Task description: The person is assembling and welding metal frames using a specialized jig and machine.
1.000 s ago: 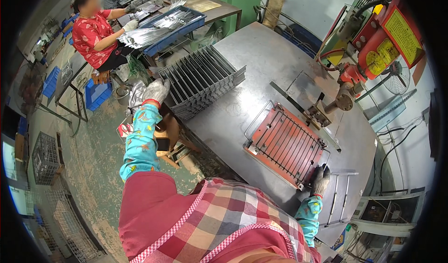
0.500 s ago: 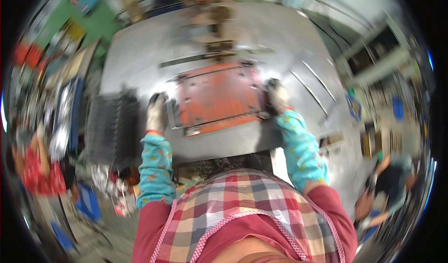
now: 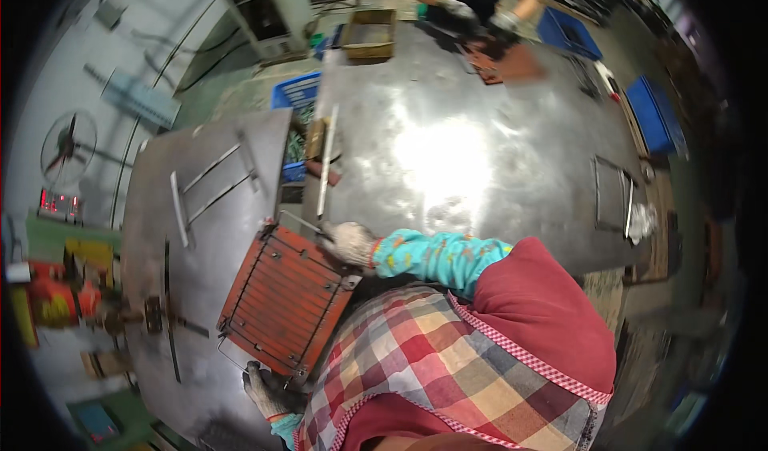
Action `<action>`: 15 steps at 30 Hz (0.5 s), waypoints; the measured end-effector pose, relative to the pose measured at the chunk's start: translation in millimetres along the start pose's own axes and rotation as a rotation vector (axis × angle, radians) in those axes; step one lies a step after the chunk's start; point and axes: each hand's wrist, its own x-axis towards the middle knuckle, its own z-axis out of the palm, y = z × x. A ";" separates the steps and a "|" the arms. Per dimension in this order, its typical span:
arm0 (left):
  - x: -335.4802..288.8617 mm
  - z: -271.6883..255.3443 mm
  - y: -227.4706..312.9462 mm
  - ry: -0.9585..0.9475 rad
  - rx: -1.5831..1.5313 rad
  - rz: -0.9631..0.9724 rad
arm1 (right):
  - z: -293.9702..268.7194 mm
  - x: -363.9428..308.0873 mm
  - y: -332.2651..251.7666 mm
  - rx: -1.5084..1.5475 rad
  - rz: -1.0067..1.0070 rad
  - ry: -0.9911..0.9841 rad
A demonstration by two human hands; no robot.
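An orange-red rectangular metal plate (image 3: 280, 299) with parallel dark grooves and small fittings at its corners lies tilted in the view, close against my checked apron. My right hand (image 3: 350, 244), in a whitish glove, is at its upper right corner, fingers closed on the end of a thin metal rod (image 3: 300, 220). My left hand (image 3: 262, 391), gloved with dark fingertips, is beside the lower corner. Its fingers meet a thin bent rod (image 3: 232, 356) at the plate's edge and look closed on it; the apron and sleeve hide part of this hand.
Metal strips (image 3: 212, 191) and a dark bar (image 3: 170, 311) lie on the left table. A long strip (image 3: 327, 163) lies along the right table's edge. A yellowish tray (image 3: 370, 35), a blue crate (image 3: 296, 91) and a metal frame (image 3: 612, 195) stand around. Across the table, a co-worker's gloved hands (image 3: 480, 15) handle reddish pieces.
My view has swung to the right, bringing in the second table and the co-worker. The orange-red plate has come nearer my body, away from the dark bar, with my hands still at its sides.
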 end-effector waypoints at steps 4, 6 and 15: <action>-42.7 141.2 61.3 -0.196 -0.136 -0.237 | -45.0 -65.9 169.9 -0.026 0.174 0.073; -55.6 196.5 72.2 -0.586 -0.238 -0.356 | -69.6 -112.0 229.2 -0.003 0.286 0.119; -37.0 360.1 42.0 -0.973 0.154 -0.277 | -199.8 -309.1 352.1 0.130 1.135 0.956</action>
